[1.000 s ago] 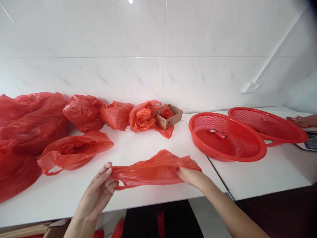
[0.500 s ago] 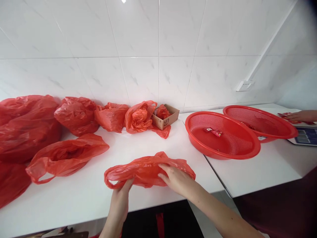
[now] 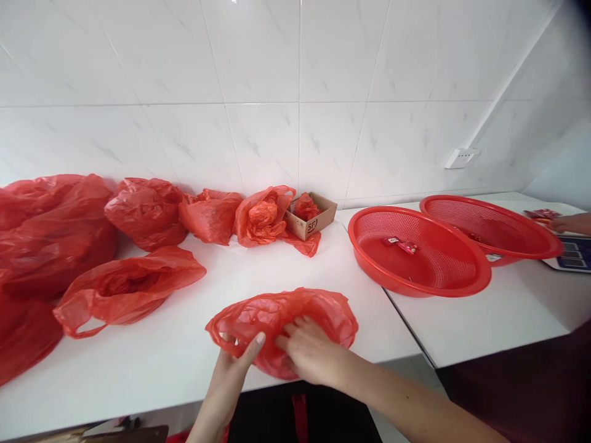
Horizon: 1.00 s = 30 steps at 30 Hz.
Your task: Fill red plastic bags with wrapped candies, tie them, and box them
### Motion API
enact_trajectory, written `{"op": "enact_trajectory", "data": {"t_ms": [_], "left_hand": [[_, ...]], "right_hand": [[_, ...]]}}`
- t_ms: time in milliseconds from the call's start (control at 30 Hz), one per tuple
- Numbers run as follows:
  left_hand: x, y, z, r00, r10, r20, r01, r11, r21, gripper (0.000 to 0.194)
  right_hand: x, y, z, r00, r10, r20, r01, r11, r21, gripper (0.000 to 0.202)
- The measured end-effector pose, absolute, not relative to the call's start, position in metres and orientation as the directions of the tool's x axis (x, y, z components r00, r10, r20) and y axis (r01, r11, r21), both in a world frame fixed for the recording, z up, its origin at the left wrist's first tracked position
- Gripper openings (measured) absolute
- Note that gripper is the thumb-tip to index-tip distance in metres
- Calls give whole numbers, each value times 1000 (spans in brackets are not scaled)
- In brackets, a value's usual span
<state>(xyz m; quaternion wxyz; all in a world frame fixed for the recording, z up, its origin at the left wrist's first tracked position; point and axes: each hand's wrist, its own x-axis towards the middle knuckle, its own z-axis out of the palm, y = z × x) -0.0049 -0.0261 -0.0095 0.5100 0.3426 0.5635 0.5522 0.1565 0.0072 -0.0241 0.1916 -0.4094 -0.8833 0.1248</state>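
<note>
A thin red plastic bag (image 3: pixel 323 307) lies at the front of the white table, its mouth spread wide toward me. My left hand (image 3: pixel 231 364) holds the bag's left side, thumb over the near rim and fingers behind the film. Inside the mouth is my right hand (image 3: pixel 307 351), with bent fingers somewhat apart and pointing into the bag. The fingertips are partly hidden, and I see nothing held in them. Another red plastic bag (image 3: pixel 170 267) with a loop handle lies on the table to the left, its mouth loosely gaping.
Filled red bags (image 3: pixel 143 212) line the wall at the back left. A small cardboard box (image 3: pixel 318 226) holds crumpled red plastic. On the right are a red basket (image 3: pixel 383 274) with small red packets (image 3: pixel 407 247) and a second basket (image 3: pixel 530 249). Another person's hand (image 3: pixel 572 223) is by a scale (image 3: pixel 575 253).
The bag's mouth has opened wider. My right hand has moved from the bag's outer film into its mouth, a little left and nearer me. The other person's hand has shifted right.
</note>
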Motion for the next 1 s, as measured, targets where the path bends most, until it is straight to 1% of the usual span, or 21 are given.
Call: {"op": "enact_trajectory", "data": {"t_ms": [67,100,200,267,300,333,400,467,500,533,567,600,633,667,700,733,800,867,900,933,1000], "left_hand": [[-5,-20,-16,-240,940,-241,-276,171,946,51],[-7,-16,-20,-246,930,-274,-335,184,924,45],[-21,-10,-29,-257,869,-422,-463,272,843,30],[-36,-12,-28,-230,836,-499,-471,353,808,24],[-43,-14,-25,-195,829,-525,-459,396,795,24],[-50,-18,-21,-147,831,-537,-449,428,785,27],[-62,-25,-10,-44,850,-525,-459,450,766,45],[-70,-31,-2,14,872,-489,-495,431,754,61],[-72,-32,0,14,881,-473,-511,413,754,59],[-74,-31,-1,4,885,-465,-516,400,757,50],[-76,-29,-3,-4,883,-470,-509,403,761,38],[-77,-26,-7,-12,878,-478,-493,411,767,29],[-78,-22,-12,-21,874,-485,-474,419,775,25],[-79,-18,-17,-29,871,-490,-456,424,782,27],[-79,-15,-21,-41,869,-494,-442,427,789,33],[-80,-13,-25,-58,869,-492,-433,422,796,39],[-82,-11,-30,-97,872,-479,-428,398,811,47],[-85,-12,-32,-123,873,-472,-426,383,820,48],[-87,-13,-33,-130,872,-472,-424,381,821,48],[-89,-13,-33,-134,869,-476,-424,384,820,47],[-92,-11,-35,-140,857,-496,-433,397,809,46]], "right_hand": [[155,-1,-16,-713,697,79,651,699,-296,22],[156,-2,-11,-740,673,6,641,707,-298,24],[169,7,10,-707,699,-109,665,604,-440,40],[185,23,23,-648,753,-118,675,496,-546,50],[195,33,28,-614,783,-104,672,448,-590,49],[204,43,32,-577,810,-101,670,400,-625,45],[221,59,37,-515,843,-157,684,294,-668,36],[233,66,41,-511,821,-254,698,223,-681,32],[237,66,43,-552,784,-284,673,218,-706,35],[241,63,46,-617,738,-273,613,234,-754,40],[245,60,50,-685,696,-215,519,259,-815,43],[251,56,55,-728,676,-111,401,290,-869,45],[259,52,61,-729,685,17,285,326,-902,47],[269,49,67,-683,717,138,198,363,-910,48],[282,46,73,-606,766,216,168,388,-906,49],[296,45,78,-507,827,244,204,390,-898,49],[325,43,81,-264,946,186,432,288,-855,48],[347,37,77,-63,993,104,698,118,-707,49],[353,31,72,-25,996,83,796,70,-601,53],[355,25,66,-34,997,65,863,62,-501,57],[349,9,54,-124,992,29,919,126,-373,60]]}}
